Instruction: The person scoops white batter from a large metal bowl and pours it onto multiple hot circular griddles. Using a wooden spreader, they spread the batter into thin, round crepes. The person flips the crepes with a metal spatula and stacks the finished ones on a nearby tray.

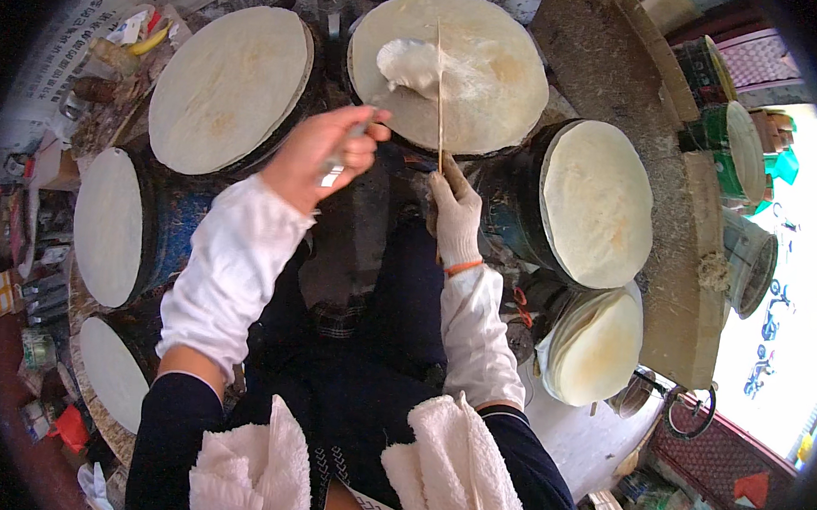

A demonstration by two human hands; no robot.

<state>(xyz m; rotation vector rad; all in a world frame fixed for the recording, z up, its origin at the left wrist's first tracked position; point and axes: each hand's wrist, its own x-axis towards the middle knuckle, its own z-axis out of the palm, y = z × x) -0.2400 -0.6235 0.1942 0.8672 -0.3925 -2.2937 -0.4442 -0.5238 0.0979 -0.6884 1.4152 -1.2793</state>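
My bare left hand (pixel 326 152) grips a metal-handled tool (pixel 332 168), its far end blurred below a lump of white batter (pixel 409 63). The batter lies on a round pale sheet (pixel 492 111) atop the dark round griddle at top centre. My right hand (pixel 454 202), in a pale knit glove with an orange band at the wrist, is closed on a thin wooden stick (pixel 439 117) that reaches over that sheet, beside the batter. Just to the right of my gloved hand is another griddle covered by a pale round sheet (pixel 597 206).
More sheet-covered griddles (pixel 222 85) curve along my left. A stack of round sheets (pixel 590 346) sits at lower right. A brown board (pixel 670 262) borders the right side, with buckets (pixel 742 149) beyond. Clutter (pixel 102 59) lines the far left. White towels (pixel 251 460) hang at my chest.
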